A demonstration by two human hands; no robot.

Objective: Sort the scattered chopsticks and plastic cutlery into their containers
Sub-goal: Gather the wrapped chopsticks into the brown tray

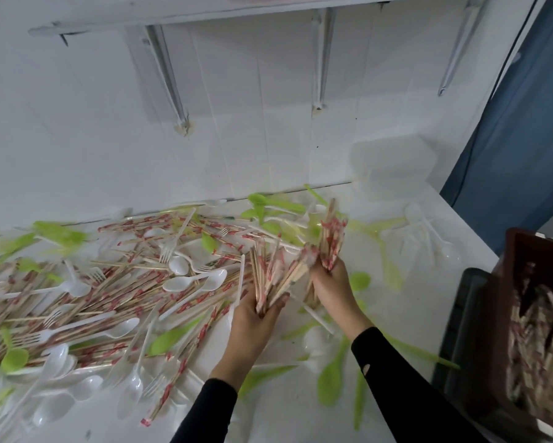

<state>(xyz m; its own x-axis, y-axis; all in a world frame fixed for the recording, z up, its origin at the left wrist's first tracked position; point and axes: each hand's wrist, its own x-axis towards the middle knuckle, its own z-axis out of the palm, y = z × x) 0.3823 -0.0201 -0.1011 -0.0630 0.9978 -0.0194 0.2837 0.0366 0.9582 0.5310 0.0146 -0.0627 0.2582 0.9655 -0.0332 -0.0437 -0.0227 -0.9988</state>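
Because my left hand (255, 319) and right hand (332, 287) each clamp a splayed chopstick bundle (267, 272), sticks may slip before the brown container (502, 314).

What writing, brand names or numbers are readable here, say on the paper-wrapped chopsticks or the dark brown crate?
No text here is readable.
Red print on the paper-wrapped wooden chopsticks, loose on the white table and gripped in the left hand and right hand: too blurred to read.
Dark brown plastic crate: no label shows.
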